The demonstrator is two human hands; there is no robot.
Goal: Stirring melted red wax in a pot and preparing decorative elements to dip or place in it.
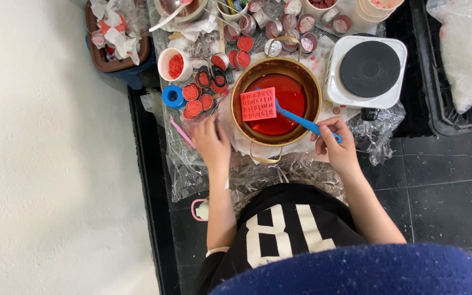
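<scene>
A blue spatula [307,123] was held in the right hand [337,146], with the fingers [326,136] wrapped tight around its handle. The flat end of the spatula was hidden under a red square mold [258,104] with small raised letters, and the mold was lifted over a gold pot [276,101]. The pot was filled with red liquid [288,106] and was set on a bench [279,169] covered with crinkly clear plastic. The left hand [212,141] was laid on the bench just beside the pot's left side, fingers curled a little and nothing seen in them. A white hot plate [366,71] with a black round top was placed to the right of the pot. Small round tins [194,98] filled with red wax were grouped to the left of the pot, next to a blue roll of tape [173,96], black scissors [211,79] and a white cup [172,64] of red bits. More tins [288,27] were set behind the pot
</scene>
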